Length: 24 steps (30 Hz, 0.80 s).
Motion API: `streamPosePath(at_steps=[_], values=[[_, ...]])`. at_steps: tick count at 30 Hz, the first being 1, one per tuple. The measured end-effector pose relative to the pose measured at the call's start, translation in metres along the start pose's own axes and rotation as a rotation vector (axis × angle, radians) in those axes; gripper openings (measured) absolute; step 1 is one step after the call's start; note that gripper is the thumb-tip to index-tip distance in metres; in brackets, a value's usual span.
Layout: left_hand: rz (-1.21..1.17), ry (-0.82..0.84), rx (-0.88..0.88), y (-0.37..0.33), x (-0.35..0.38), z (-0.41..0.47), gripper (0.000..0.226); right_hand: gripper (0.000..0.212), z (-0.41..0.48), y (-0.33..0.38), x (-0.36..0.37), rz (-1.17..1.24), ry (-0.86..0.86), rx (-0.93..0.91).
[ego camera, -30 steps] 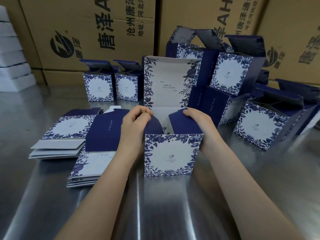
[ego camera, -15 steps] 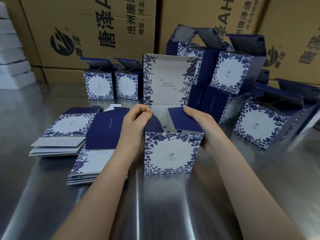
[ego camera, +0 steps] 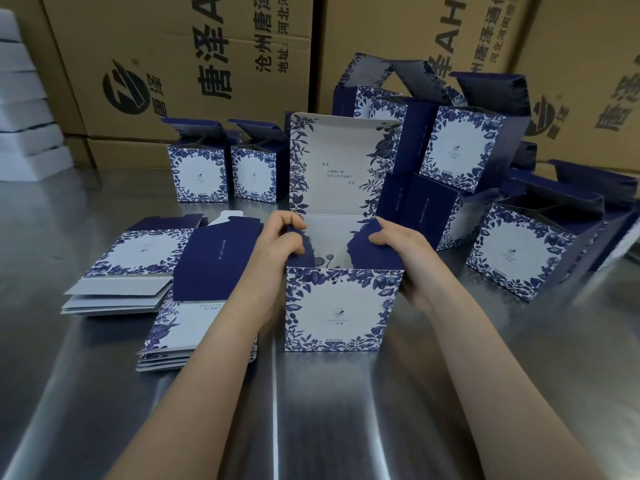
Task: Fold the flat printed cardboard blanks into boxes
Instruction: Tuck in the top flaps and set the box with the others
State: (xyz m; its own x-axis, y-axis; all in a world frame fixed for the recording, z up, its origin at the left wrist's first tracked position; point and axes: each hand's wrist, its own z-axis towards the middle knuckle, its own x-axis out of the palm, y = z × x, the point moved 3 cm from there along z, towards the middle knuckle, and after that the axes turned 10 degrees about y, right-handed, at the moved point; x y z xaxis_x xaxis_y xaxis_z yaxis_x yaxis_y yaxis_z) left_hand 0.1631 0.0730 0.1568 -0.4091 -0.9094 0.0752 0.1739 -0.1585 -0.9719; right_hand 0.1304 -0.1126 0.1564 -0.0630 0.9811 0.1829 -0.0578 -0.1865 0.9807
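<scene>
A blue-and-white floral box (ego camera: 341,310) stands upright on the steel table, its white-lined lid (ego camera: 341,161) raised at the back. My left hand (ego camera: 277,244) pinches the dark blue left side flap at the box's top. The right side flap lies under the fingers of my right hand (ego camera: 401,244), bent inward over the opening. Two stacks of flat printed blanks lie to the left: one (ego camera: 121,271) farther out, another (ego camera: 194,299) right beside my left forearm.
Two folded boxes with open lids (ego camera: 199,174) (ego camera: 259,176) stand behind the blanks. A heap of several folded boxes (ego camera: 460,150) crowds the right side, one (ego camera: 519,254) close to my right hand. Large brown cartons (ego camera: 173,64) line the back; white foam blocks (ego camera: 24,116) sit far left.
Both hands stay on the box's side flaps, pressing them slightly further inward. The box has hardly moved.
</scene>
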Motion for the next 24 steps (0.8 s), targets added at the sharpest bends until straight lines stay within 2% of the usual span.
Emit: streamPosePath(at_steps=[3, 7, 10, 13, 18, 24], values=[[-0.026, -0.013, 0.011, -0.002, 0.001, -0.004, 0.026, 0.033, -0.001, 0.0, 0.0, 0.02, -0.016, -0.001], [-0.006, -0.103, 0.035, -0.004, 0.002, -0.009, 0.035, 0.036, -0.003, 0.002, -0.001, 0.037, -0.181, -0.123], [-0.001, -0.195, 0.06, -0.008, 0.0, -0.012, 0.033, 0.019, -0.003, 0.002, 0.002, 0.039, -0.183, -0.185], [-0.091, -0.191, 0.053, -0.002, -0.005, -0.006, 0.022, 0.007, -0.002, 0.002, 0.005, 0.02, -0.159, -0.194], [-0.281, -0.115, 0.037, 0.004, -0.005, 0.002, 0.028, 0.024, 0.003, -0.001, 0.008, 0.092, -0.128, -0.131], [-0.214, -0.095, 0.015, 0.008, -0.004, 0.004, 0.047, 0.028, 0.006, -0.004, 0.009, 0.132, -0.101, -0.125]])
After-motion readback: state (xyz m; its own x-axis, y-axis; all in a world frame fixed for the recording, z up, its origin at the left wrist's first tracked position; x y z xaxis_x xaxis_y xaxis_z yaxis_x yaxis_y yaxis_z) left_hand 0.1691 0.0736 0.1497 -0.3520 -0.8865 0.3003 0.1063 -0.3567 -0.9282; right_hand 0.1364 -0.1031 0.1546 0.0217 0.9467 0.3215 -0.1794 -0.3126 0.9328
